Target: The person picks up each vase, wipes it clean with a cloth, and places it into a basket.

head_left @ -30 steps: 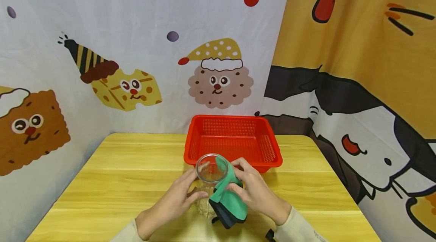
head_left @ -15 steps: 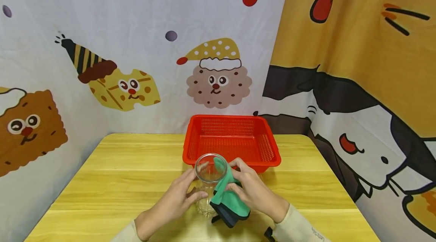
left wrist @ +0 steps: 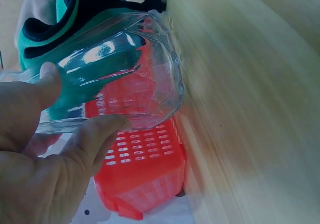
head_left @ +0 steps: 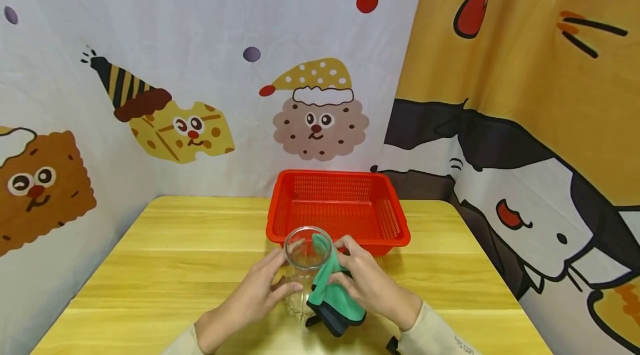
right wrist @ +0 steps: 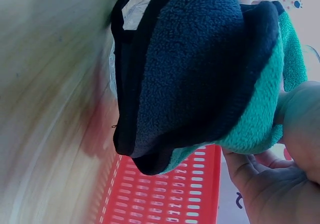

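Clear glass makes the jar [head_left: 306, 274], which is located near the front part of the table [head_left: 175, 266], its mouth turned upward; whether its base touches the wood, I cannot tell. At its left side the left hand [head_left: 257, 291] grips it, with the thumb on the near side and the fingers bent around the wall, as the left wrist view shows well. On the other side, the right hand [head_left: 370, 280] pinches a cloth [head_left: 342, 300] between thumb and fingers and holds it against the jar. This cloth is green on one face and dark blue-grey on the other, with black edging and a short black loop [right wrist: 121, 13] at its border; it hangs in folds below the fingers. Some green is visible through the glass near the rim, but I cannot tell if it lies inside or behind. Just behind the jar stands a red plastic basket [head_left: 332, 213], with many small holes in its walls. Both arms wear light beige sleeves [head_left: 432, 333]. Farther back hangs a white curtain [head_left: 200, 16] printed with cartoon cheese and biscuits, and at the right an orange one [head_left: 510, 66] with large animal drawings.
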{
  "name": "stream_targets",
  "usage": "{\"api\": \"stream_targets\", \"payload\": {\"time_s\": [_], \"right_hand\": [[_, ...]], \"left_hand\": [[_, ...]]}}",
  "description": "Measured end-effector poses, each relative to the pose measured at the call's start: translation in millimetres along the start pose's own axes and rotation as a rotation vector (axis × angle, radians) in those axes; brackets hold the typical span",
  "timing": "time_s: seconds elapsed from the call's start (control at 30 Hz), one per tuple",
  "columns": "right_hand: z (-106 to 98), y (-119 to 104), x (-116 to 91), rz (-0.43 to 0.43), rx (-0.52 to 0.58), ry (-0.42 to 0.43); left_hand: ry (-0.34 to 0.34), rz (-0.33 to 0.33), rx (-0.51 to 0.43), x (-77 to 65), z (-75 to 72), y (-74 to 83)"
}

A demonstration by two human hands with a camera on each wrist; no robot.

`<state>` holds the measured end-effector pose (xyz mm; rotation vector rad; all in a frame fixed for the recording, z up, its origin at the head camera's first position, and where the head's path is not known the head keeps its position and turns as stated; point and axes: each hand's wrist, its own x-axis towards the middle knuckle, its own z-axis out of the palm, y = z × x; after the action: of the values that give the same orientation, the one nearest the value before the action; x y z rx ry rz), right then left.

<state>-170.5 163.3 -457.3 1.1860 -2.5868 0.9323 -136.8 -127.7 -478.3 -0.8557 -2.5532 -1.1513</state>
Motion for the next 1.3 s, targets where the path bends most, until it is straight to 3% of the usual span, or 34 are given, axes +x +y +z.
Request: {"api": "stream_targets", "payload": {"time_s": [0.63, 0.83, 1.3], "right_hand": [[6.1, 4.6, -5.2, -0.006, 0.007, -0.001], [8.0, 6.2, -5.2, -0.012, -0.001, -0.005], [11.4, 9.4, -11.3, 0.065, -0.016, -0.106]], "left_hand": [[-0.022, -0.017, -0.02, 0.4, 0.0, -0.6], [-0.017, -0.007, 0.012, 0.5, -1.9, 0.3], [-0.026, -0.016, -0.043, 0.7, -1.1, -1.3]]}}
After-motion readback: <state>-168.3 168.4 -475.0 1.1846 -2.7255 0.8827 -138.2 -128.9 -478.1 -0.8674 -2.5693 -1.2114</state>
